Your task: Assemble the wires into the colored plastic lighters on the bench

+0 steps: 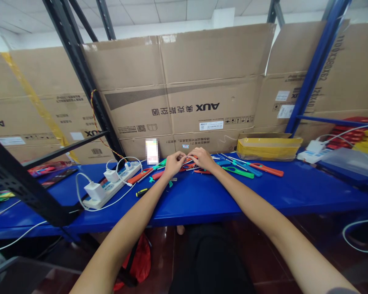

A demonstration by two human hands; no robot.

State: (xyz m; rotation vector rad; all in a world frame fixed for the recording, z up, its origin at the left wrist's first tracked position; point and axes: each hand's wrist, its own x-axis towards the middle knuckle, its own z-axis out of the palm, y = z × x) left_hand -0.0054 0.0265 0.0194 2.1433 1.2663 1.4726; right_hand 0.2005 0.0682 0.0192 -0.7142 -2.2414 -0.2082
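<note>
Side by side over a pile of red and orange parts [188, 166] at the middle of the blue table are my left hand [174, 163] and my right hand [203, 158]. The fingers of both are bent and pinched close together, almost meeting. What lies between them is too small to make out; a bit of orange shows by the right fingertips. Right of the hands lie long-necked lighters: an orange one [268, 169], a green one [239, 172] and a blue one [252, 169]. Another orange lighter [140, 175] lies on the left, near a yellow-and-black screwdriver [142, 192].
A white power strip [112, 185] with plugged-in chargers and loose cables occupies the table's left part. A phone [151, 151] leans against the cardboard wall [184, 81]. A yellow-taped box [269, 148] stands at the back right. Metal posts [317, 73] rise on either side.
</note>
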